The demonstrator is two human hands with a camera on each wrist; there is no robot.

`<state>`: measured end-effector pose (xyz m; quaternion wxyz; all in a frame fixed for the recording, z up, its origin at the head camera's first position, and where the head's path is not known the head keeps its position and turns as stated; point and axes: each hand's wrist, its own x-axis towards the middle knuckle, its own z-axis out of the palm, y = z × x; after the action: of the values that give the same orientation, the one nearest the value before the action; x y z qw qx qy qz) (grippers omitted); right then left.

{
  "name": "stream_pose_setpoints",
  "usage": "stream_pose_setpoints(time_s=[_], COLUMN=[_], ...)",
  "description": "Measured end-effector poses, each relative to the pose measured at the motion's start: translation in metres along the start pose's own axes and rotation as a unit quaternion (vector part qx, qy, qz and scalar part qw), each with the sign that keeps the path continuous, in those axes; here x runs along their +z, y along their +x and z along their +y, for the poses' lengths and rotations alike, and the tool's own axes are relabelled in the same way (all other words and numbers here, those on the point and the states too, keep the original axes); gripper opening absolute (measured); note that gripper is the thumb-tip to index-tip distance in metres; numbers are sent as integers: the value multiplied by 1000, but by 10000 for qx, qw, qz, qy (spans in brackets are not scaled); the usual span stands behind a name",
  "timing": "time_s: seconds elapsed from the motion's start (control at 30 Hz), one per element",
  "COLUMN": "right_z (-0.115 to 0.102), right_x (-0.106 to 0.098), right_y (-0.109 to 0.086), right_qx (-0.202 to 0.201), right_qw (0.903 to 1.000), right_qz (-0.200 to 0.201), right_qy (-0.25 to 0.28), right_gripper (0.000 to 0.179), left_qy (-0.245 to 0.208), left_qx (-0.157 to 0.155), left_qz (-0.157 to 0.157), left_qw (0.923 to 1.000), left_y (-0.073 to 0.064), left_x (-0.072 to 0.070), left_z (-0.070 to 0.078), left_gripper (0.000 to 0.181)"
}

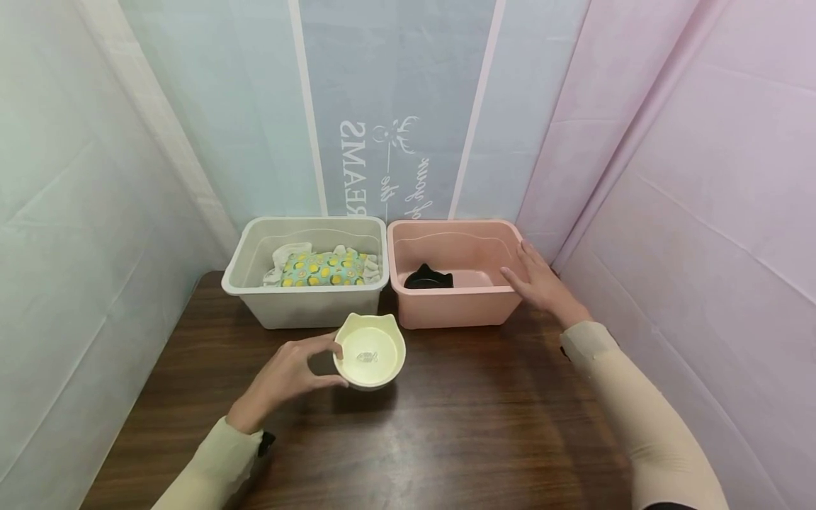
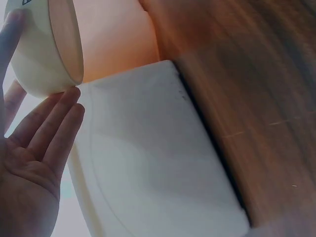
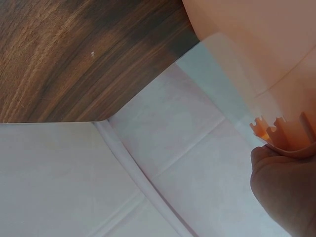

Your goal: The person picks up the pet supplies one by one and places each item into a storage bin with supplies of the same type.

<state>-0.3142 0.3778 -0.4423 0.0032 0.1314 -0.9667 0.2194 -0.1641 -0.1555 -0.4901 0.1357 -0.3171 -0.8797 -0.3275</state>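
In the head view my left hand pinches a cream bowl by its left side, thumb below and fingers above. The bowl has two cat-ear points on its rim and a grey fish drawn inside, and is held above the table before the bins. The left wrist view shows this bowl from the side, with fingers against it. My right hand rests on the right rim of a pink bin, fingers straight and thumb apart. Inside that bin lies a black cat-eared dish, partly hidden by the front wall.
A pale grey bin stands left of the pink one, holding a green and yellow lemon-print cloth item and white cloth. Both bins stand at the back of the dark wooden table. Fabric walls enclose the table.
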Motion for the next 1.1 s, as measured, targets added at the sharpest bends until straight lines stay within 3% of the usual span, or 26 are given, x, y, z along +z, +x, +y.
stream_pose_setpoints(time_s=[1.1], right_z=[-1], right_x=[-1], right_y=[0], right_qx=[-82], right_qw=[9999], right_qz=[63], right_qy=[-28], right_gripper=[92], left_qy=[-450], left_qx=[-50], left_qz=[266], left_qw=[9986], left_y=[65], left_x=[-18], left_z=[34], left_gripper=[43])
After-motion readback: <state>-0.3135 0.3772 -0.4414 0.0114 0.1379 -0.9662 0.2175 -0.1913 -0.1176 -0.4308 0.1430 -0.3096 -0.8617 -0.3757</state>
